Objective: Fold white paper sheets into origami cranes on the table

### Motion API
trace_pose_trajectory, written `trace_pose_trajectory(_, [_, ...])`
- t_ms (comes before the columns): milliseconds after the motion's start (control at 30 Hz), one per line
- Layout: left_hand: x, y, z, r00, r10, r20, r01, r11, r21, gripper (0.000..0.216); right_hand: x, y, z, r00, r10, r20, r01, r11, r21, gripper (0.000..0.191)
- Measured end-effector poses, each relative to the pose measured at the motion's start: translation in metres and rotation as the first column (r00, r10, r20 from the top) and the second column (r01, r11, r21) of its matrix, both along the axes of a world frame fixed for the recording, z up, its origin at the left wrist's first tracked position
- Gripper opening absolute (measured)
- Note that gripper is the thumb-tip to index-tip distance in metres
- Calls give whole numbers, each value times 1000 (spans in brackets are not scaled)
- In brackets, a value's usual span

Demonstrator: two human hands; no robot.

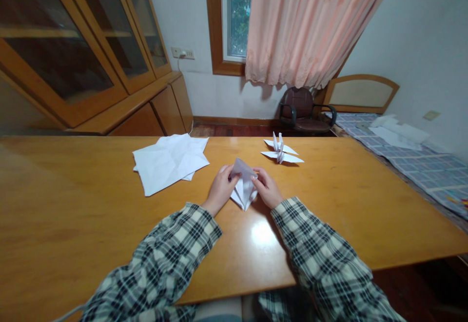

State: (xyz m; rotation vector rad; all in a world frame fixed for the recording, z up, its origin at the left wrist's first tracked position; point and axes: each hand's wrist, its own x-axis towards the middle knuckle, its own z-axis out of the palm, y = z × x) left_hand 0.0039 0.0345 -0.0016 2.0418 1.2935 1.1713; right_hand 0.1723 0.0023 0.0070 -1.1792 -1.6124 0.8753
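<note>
A partly folded sheet of white paper (244, 190) is between my hands, its lower point toward me and an upper flap raised. My left hand (220, 188) pinches its left edge, thumb on top. On the opposite edge, my right hand (267, 187) grips the paper between thumb and bent fingers. Beyond my right hand stand two finished white paper cranes (281, 155), one behind the other, wings spread. Several loose white sheets (170, 161) with crease lines lie overlapping to the left of my left hand.
The wooden table (329, 200) reaches across the view, its near edge just in front of my lap. Behind it are a glass-door cabinet (124, 88), a brown armchair (298, 110) and a bed (395, 151) with papers on it. A pink curtain (307, 24) hangs at the window.
</note>
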Motion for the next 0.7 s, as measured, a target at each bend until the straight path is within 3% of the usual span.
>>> trace_pose_trajectory(233, [-2,0,-1,1000,-30,1,30,1000,0,18,15,14,-8,983,-159,-92,156,987,-37,34])
trace_pose_trajectory(333, [-2,0,-1,999,-34,10,35,999,-8,19,18,18,-11,985,-174,-16,174,984,-26,32])
trace_pose_trajectory(500, [-2,0,0,999,-39,28,39,999,-13,18,18,16,-7,951,-198,238,170,976,134,24])
trace_pose_trajectory(700, [-2,0,-1,999,-24,30,25,999,-24,18,14,11,-2,960,-162,230,132,981,138,25])
